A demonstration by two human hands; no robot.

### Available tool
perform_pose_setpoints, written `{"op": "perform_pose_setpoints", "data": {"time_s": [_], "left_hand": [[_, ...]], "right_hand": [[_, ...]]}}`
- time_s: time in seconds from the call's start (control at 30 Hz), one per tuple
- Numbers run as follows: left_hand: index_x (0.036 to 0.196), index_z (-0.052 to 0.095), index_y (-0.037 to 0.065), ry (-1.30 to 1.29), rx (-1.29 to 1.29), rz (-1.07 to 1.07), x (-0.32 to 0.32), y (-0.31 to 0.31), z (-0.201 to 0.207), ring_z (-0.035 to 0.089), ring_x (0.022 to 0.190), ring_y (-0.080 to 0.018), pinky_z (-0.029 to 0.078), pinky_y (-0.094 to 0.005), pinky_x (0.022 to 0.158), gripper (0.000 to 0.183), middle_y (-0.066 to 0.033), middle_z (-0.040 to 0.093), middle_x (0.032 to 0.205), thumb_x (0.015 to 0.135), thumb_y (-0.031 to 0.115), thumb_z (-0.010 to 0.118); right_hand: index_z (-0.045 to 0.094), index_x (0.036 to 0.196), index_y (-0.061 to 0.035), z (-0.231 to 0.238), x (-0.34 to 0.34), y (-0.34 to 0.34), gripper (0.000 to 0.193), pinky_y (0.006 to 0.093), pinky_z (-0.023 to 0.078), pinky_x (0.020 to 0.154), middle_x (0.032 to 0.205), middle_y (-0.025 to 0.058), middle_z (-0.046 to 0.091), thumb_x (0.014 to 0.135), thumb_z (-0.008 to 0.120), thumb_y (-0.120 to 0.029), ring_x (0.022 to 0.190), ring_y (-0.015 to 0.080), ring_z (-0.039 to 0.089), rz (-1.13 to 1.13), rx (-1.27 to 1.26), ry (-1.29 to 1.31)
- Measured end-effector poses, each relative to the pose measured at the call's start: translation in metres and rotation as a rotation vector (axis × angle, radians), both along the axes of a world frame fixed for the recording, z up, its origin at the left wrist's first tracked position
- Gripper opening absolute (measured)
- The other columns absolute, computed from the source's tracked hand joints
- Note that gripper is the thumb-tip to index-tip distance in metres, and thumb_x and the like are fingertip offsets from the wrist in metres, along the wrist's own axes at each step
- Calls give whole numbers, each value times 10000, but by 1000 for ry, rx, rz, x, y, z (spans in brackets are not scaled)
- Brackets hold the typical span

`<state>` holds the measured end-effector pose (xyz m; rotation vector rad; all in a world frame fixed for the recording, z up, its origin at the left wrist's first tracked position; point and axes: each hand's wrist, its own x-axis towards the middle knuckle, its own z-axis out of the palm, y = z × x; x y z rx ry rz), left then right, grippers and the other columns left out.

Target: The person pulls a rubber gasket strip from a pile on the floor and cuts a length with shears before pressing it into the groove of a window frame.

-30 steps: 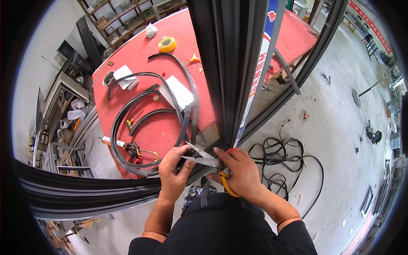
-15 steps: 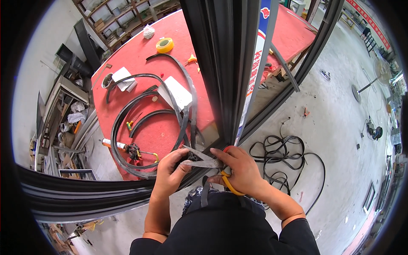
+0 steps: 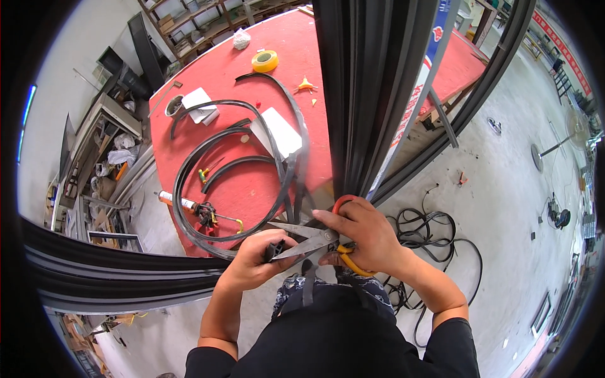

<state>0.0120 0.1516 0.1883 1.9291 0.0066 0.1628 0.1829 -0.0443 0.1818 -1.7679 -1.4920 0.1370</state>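
Note:
My right hand (image 3: 370, 238) is closed on a pair of scissors (image 3: 310, 243) with a red and a yellow handle loop. The blades stand apart and point to the left. A short black rubber strip (image 3: 273, 251) shows its profiled end between the fingers and thumb of my left hand (image 3: 252, 263). The lower blade crosses in front of my left fingers, close beside that end; whether it touches the strip, I cannot tell. A long coil of black rubber strip (image 3: 178, 183) lies on the red tabletop (image 3: 249, 201) beyond my hands.
A dark upright frame profile (image 3: 356, 94) rises ahead, joined by a low dark rail (image 3: 126, 277) at left. A caulking gun (image 3: 205, 213), tape roll (image 3: 265, 61) and white box (image 3: 277, 133) lie on the table. Tangled black strip (image 3: 419, 230) lies on the floor at right.
The scissor blades have spread wider. My left hand has turned, so the strip's end now shows. The whole scene has shifted somewhat to the right in view.

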Motion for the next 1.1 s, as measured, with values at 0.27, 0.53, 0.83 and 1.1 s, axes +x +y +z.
{"op": "perform_pose_setpoints", "data": {"time_s": [0.27, 0.53, 0.83, 1.1], "left_hand": [[1064, 633, -14, 222, -366, -181, -10, 5, 10, 627, 793, -150, 494, -288, 738, 212, -77, 694, 887, 902, 115, 678], [1051, 651, 2, 161, -398, -302, -16, 11, 4, 570, 719, -123, 464, -281, 635, 194, -51, 692, 870, 906, 129, 673], [1031, 667, 9, 244, -438, -315, -19, 12, 4, 555, 718, -115, 460, -279, 645, 218, -39, 689, 849, 923, 198, 658], [1020, 674, 8, 293, -490, -329, -12, 12, 13, 581, 794, -121, 472, -285, 725, 225, -42, 689, 867, 930, 213, 649]], "right_hand": [[605, 1260, -134, 7, -2, 17, 695, 386, 479, 794, 931, 85, 555, 665, 799, -434, 938, 293, 546, 157, -27, -42], [604, 1253, -132, 3, -8, 22, 686, 371, 494, 781, 972, 72, 573, 676, 808, -442, 954, 270, 555, 284, -97, 2], [632, 1124, -92, 2, -13, 18, 604, 371, 492, 654, 872, 80, 566, 645, 821, -408, 811, 274, 588, 266, -72, -17], [615, 1001, -89, -9, -14, 16, 542, 377, 471, 593, 783, 52, 560, 665, 808, -467, 730, 261, 588, 241, -28, -52]]}}
